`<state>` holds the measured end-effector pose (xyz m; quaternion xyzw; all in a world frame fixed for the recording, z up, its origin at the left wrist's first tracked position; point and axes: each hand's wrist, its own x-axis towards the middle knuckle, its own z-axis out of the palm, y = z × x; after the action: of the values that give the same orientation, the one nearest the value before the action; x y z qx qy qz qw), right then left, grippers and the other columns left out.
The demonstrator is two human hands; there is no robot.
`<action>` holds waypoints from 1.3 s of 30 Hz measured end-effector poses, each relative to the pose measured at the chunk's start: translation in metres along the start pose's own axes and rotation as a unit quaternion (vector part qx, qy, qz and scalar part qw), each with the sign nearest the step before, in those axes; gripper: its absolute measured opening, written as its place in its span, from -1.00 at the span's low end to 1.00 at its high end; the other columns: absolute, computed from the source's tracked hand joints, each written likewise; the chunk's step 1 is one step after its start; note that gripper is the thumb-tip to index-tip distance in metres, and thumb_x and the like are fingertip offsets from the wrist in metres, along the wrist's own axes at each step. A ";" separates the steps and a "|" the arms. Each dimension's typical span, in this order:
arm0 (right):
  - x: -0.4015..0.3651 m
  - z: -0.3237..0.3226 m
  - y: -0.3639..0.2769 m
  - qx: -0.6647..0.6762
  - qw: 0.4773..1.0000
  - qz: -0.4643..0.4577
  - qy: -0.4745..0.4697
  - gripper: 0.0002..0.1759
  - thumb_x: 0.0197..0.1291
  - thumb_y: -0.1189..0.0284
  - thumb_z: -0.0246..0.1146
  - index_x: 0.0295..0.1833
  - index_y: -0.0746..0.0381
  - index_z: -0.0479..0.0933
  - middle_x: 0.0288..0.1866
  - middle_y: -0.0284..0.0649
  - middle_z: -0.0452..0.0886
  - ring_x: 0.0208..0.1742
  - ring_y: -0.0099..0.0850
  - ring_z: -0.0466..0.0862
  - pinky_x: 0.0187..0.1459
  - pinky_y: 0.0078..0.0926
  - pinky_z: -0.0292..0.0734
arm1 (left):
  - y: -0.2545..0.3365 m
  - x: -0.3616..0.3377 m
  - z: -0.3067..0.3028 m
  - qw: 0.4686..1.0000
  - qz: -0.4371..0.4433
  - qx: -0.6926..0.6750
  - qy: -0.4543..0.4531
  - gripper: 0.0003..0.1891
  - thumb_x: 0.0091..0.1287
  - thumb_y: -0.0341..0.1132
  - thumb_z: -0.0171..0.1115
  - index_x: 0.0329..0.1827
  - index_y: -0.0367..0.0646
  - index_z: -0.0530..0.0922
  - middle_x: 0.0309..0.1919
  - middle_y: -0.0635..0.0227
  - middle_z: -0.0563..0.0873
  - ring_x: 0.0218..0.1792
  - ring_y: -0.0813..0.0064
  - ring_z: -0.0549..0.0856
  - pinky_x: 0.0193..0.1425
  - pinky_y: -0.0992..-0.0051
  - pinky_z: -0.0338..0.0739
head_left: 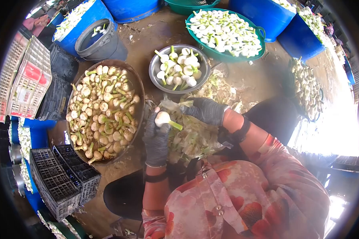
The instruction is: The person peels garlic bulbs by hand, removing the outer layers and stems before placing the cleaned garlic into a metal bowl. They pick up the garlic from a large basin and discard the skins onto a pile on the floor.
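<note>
Where the floral sleeves end just under my camera, both hands are out in front of the lap in dark gloves. The left hand point(156, 139) is nearer to me, fingers pointing up and away and closed round a peeled white bulb point(162, 118) at their tips. The bulb's long axis lies nearly level: round head to the left, green stalk point(175, 125) running out to the right and a little down, toward the other arm. The right hand point(205, 111) is just beyond and to the right of it, close but not touching the bulb. Its fingers are curled and seem pinched on a pale strip of skin point(186, 104) that hangs above the stalk end. I cannot tell whether it also holds a blade. So the bulb belongs to the left hand, with the stalk end as the side open to the right.

Under both hands lies a heap of peelings point(195, 137), pale and green.

Straight beyond the hands, near them, stands a metal bowl point(153, 73) of clean white bulbs, closer to the right hand's fingertips than to the left's. To the left of the left hand, just beside it, is a wide brown basin point(141, 93) heaped with unpeeled bulbs point(101, 115).

Farther off sit a green basin point(227, 57) of peeled bulbs, a grey bucket point(97, 42) and blue tubs point(263, 12).
</note>
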<state>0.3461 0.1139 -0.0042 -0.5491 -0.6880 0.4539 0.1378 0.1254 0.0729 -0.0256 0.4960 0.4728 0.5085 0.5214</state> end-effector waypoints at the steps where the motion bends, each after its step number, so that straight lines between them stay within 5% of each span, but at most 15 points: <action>1: -0.002 -0.002 -0.010 0.018 0.999 -0.033 -0.039 -0.32 0.30 -0.18 0.13 0.11 0.26 0.58 -0.11 0.13 0.68 -0.03 0.03 0.67 0.07 -0.19 0.52 | 0.006 -0.002 0.004 1.000 0.019 0.025 0.004 -0.56 0.36 -0.42 0.25 0.30 -0.28 0.47 0.13 0.24 0.63 0.08 0.48 0.62 0.19 0.47 0.53; 3: -0.005 0.004 -0.025 -0.047 0.994 -0.039 -0.093 -0.38 0.32 -0.12 0.15 0.06 0.24 0.59 -0.18 0.14 0.67 -0.15 0.01 0.67 -0.01 -0.14 0.54 | 0.009 -0.003 0.007 0.998 0.042 0.051 -0.004 -0.58 0.35 -0.43 0.26 0.27 -0.29 0.50 0.09 0.28 0.66 0.09 0.48 0.62 0.22 0.46 0.51; 4: -0.016 0.001 -0.039 -0.028 0.988 -0.120 -0.092 -0.40 0.37 -0.04 0.16 0.20 0.28 0.54 -0.06 0.11 0.66 0.02 0.05 0.63 0.09 -0.23 0.51 | 0.008 -0.004 0.003 0.997 0.046 0.054 -0.012 -0.59 0.34 -0.43 0.26 0.26 -0.29 0.52 0.06 0.30 0.67 0.09 0.48 0.62 0.22 0.46 0.50; 6: -0.008 0.026 -0.025 0.020 0.975 -0.220 0.008 -0.55 0.37 0.09 0.17 0.08 0.24 0.59 -0.21 0.09 0.68 -0.23 -0.02 0.66 -0.13 -0.20 0.59 | 0.003 -0.003 -0.001 0.994 0.075 0.071 -0.027 -0.60 0.34 -0.41 0.29 0.23 -0.31 0.54 0.01 0.31 0.69 0.07 0.48 0.63 0.21 0.47 0.50; 8: -0.009 0.031 -0.018 0.112 0.974 -0.198 -0.001 -0.56 0.36 0.11 0.18 0.06 0.26 0.60 -0.23 0.06 0.70 -0.25 -0.03 0.66 -0.14 -0.24 0.59 | -0.005 -0.001 -0.004 0.986 0.125 0.098 -0.043 -0.62 0.33 -0.36 0.32 0.18 -0.32 0.57 -0.03 0.30 0.71 0.04 0.49 0.64 0.19 0.48 0.51; 12: 0.006 0.016 -0.005 0.179 0.983 0.016 0.026 -0.61 0.35 0.17 0.17 0.02 0.26 0.64 -0.30 -0.02 0.72 -0.30 -0.10 0.67 -0.15 -0.26 0.60 | 0.005 -0.007 -0.005 0.991 -0.041 -0.119 -0.040 -0.53 0.34 -0.26 0.33 0.25 -0.30 0.51 0.02 0.24 0.68 -0.05 0.44 0.67 0.09 0.46 0.58; 13: 0.012 0.015 0.003 0.140 0.989 0.014 0.041 -0.58 0.32 0.13 0.18 -0.02 0.27 0.66 -0.32 -0.05 0.74 -0.28 -0.11 0.69 -0.12 -0.22 0.58 | 0.005 -0.006 -0.005 0.975 -0.061 -0.207 -0.049 -0.51 0.34 -0.25 0.32 0.27 -0.29 0.48 0.03 0.24 0.67 -0.06 0.43 0.68 0.06 0.45 0.60; 14: 0.028 0.006 0.009 -0.166 0.975 0.106 -0.100 -0.54 0.34 0.10 0.17 0.14 0.19 0.62 -0.11 -0.19 0.74 -0.17 -0.24 0.70 -0.07 -0.27 0.57 | 0.005 -0.005 -0.006 0.951 -0.079 -0.293 -0.058 -0.48 0.34 -0.23 0.32 0.30 -0.28 0.46 0.04 0.23 0.66 -0.08 0.41 0.68 0.03 0.44 0.62; 16: -0.002 -0.009 -0.019 -0.338 0.906 0.129 -0.222 -0.50 0.30 0.04 0.19 0.16 0.16 0.62 -0.03 -0.21 0.73 -0.09 -0.11 0.71 0.01 -0.22 0.58 | 0.007 -0.004 -0.006 0.955 -0.094 -0.278 -0.042 -0.45 0.33 -0.21 0.33 0.32 -0.27 0.43 0.03 0.24 0.65 -0.08 0.39 0.69 0.02 0.43 0.63; 19: -0.005 0.015 -0.004 -0.301 0.945 0.108 -0.065 -0.55 0.31 0.10 0.22 0.16 0.14 0.62 0.01 -0.19 0.72 -0.02 -0.13 0.72 0.06 -0.28 0.59 | 0.007 0.000 -0.004 0.963 -0.102 -0.250 -0.014 -0.42 0.33 -0.18 0.35 0.33 -0.27 0.42 0.01 0.26 0.64 -0.07 0.39 0.68 0.02 0.43 0.63; 21: 0.002 0.011 -0.006 -0.119 0.992 0.026 0.023 -0.59 0.26 0.12 0.26 0.06 0.17 0.64 -0.11 -0.11 0.73 -0.11 -0.16 0.73 -0.03 -0.27 0.61 | 0.001 0.000 -0.002 0.971 -0.095 -0.220 0.010 -0.42 0.32 -0.16 0.36 0.31 -0.28 0.44 0.00 0.28 0.64 -0.05 0.43 0.67 0.04 0.45 0.62; 25: -0.007 0.008 -0.038 0.106 0.982 -0.096 0.125 -0.67 0.24 0.18 0.30 -0.04 0.17 0.67 -0.20 -0.09 0.73 -0.18 -0.19 0.74 -0.11 -0.30 0.62 | -0.008 0.007 -0.001 0.999 -0.029 -0.023 0.000 -0.49 0.33 -0.20 0.36 0.25 -0.30 0.49 0.00 0.31 0.65 0.00 0.51 0.63 0.07 0.49 0.58; 29: -0.005 0.029 -0.038 -0.048 0.945 -0.198 0.257 -0.73 0.17 0.19 0.35 -0.16 0.15 0.68 -0.28 -0.12 0.72 -0.23 -0.15 0.72 -0.16 -0.24 0.61 | 0.006 0.004 0.012 0.995 -0.055 -0.086 0.009 -0.53 0.33 -0.27 0.36 0.23 -0.31 0.51 0.03 0.32 0.65 0.02 0.53 0.62 0.10 0.49 0.57; 36: -0.003 0.021 -0.036 0.023 0.966 -0.107 0.235 -0.80 0.16 0.30 0.33 -0.27 0.23 0.60 -0.33 -0.03 0.69 -0.25 -0.10 0.71 -0.20 -0.21 0.60 | -0.007 -0.008 0.003 0.997 -0.026 0.043 -0.050 -0.53 0.37 -0.40 0.28 0.33 -0.26 0.45 0.10 0.25 0.64 0.08 0.46 0.63 0.16 0.46 0.56; 39: 0.016 0.016 -0.005 0.007 0.975 -0.005 0.223 -0.76 0.17 0.33 0.32 -0.12 0.24 0.59 -0.28 -0.03 0.70 -0.21 -0.03 0.69 -0.14 -0.23 0.60 | 0.000 -0.011 0.008 0.991 -0.025 -0.114 -0.069 -0.45 0.35 -0.46 0.27 0.41 -0.26 0.37 0.14 0.20 0.62 0.12 0.41 0.62 0.20 0.44 0.54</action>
<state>0.3260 0.1208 -0.0146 -0.6317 -0.6400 0.3242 0.2937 0.1329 0.0611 -0.0249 0.4549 0.3867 0.5105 0.6187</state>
